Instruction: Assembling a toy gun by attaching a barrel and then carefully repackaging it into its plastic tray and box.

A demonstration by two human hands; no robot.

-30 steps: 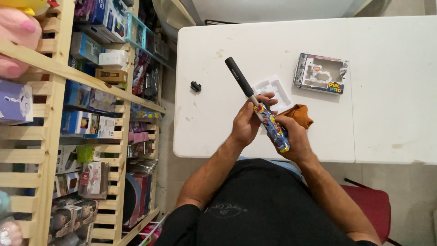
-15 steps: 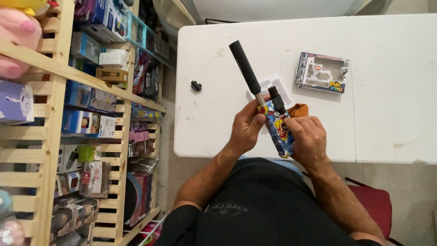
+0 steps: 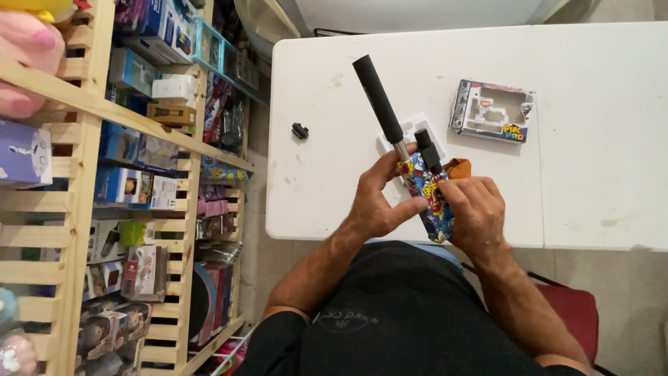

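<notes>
Gripping the colourful patterned device over the near edge of the white table, I have my left hand curled round its left side, thumb underneath. My right hand pinches a short black piece at its top. A long black tube rises from the device. An open box lies farther right; a small black part lies left.

Both bare forearms reach forward from the torso and converge. The left hand is cupped, its thumb stretched rightward and fingers curled up. The right hand is clenched, knuckles upward.
</notes>
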